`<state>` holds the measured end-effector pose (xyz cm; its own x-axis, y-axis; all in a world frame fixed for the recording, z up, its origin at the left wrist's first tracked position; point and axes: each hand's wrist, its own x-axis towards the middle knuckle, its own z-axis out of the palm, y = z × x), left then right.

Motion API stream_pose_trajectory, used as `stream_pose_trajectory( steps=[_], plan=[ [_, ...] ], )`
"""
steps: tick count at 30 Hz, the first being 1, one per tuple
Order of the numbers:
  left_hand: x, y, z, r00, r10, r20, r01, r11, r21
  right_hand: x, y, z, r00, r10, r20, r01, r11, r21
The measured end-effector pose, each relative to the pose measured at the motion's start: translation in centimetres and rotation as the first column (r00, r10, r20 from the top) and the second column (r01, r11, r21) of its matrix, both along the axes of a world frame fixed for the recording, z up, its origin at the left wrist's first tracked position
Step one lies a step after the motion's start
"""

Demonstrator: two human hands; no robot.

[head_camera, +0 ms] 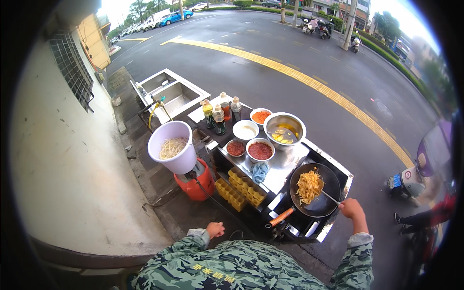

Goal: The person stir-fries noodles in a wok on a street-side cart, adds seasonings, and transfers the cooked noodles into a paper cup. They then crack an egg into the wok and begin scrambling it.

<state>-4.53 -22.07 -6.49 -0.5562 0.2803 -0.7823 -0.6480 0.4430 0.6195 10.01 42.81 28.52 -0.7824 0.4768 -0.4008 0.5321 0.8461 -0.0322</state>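
Note:
My right hand (352, 209) grips the handle of a metal ladle or spatula (330, 197), whose head is partly hidden in a heap of browned noodles (309, 186). The noodles lie on the left side of a black wok (328, 206) with an orange-brown handle (281, 217) that points toward me. That handle is free of any hand. My left hand (216, 229) hangs in front of my body, fingers curled, with nothing seen in it. It is nearest to the yellow egg trays (232, 194) under the counter and a dark hose.
A steel counter (286, 166) bears bowls of red sauce (260, 150), a steel bowl of oil (285, 130), bottles (219, 119) and a blue cloth (259, 172). Left stand a bucket of noodles (172, 145) above a red gas cylinder (195, 185), and a sink (181, 96). A person (427, 214) and scooter (411, 181) are right.

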Motion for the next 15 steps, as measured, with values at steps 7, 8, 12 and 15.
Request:
stream_pose_trajectory(
  steps=[7, 8, 12, 15],
  plan=[
    [-1.8, 23.0, 12.5, 0.896, -0.436, 0.085, 0.39, 0.865, 0.315, 0.6, 0.9, -6.9, 0.993, -0.002, -0.12, 0.016, 0.993, 0.117],
    [-1.7, 24.7, 12.8, 0.883, -0.466, 0.062, 0.417, 0.838, 0.352, 0.4, -0.8, -7.4, 0.988, -0.004, -0.153, 0.015, 0.998, 0.067],
    [-2.3, 29.2, 15.2, 0.759, -0.646, 0.08, 0.567, 0.716, 0.408, 4.3, -5.8, -2.6, 0.931, -0.001, -0.365, -0.063, 0.985, -0.162],
    [-1.6, 29.8, 12.6, 0.759, -0.648, 0.06, 0.591, 0.726, 0.351, 9.0, -4.9, -2.7, 0.896, -0.114, -0.43, 0.066, 0.99, -0.125]
  ],
)
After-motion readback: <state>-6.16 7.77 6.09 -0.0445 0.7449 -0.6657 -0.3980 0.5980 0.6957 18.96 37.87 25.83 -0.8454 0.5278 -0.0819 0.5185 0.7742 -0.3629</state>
